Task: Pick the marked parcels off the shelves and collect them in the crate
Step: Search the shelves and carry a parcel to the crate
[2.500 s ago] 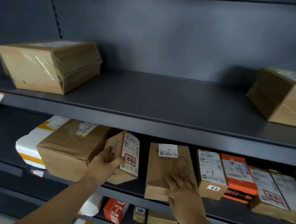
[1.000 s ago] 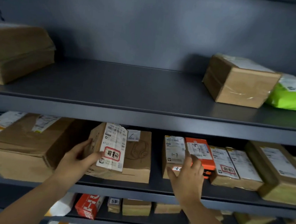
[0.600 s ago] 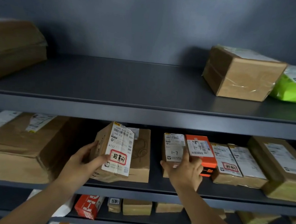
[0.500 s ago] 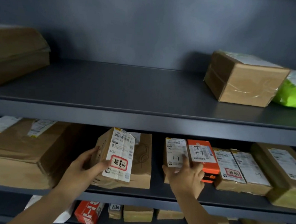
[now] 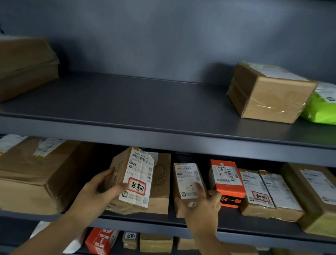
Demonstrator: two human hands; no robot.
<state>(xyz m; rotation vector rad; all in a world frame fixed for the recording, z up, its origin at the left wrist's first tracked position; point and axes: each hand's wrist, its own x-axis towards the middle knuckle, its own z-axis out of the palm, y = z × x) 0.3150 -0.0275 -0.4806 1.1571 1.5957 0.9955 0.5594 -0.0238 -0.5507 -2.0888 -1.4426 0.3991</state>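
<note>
Stamped parcel (image 5: 133,181), red-framed mark on its label, stands on the middle shelf (image 5: 255,236) at about six o'clock in the view. Its long axis runs twelve to six with a slight lean, and its back rests against a brown box (image 5: 159,198). The left hand (image 5: 97,192), the nearer one, grips its nine o'clock edge, thumb on the label face. The right hand (image 5: 200,206) curls round a small parcel (image 5: 187,180) at three o'clock from it. The crate is out of view; the pull-out probably runs toward six o'clock.
</note>
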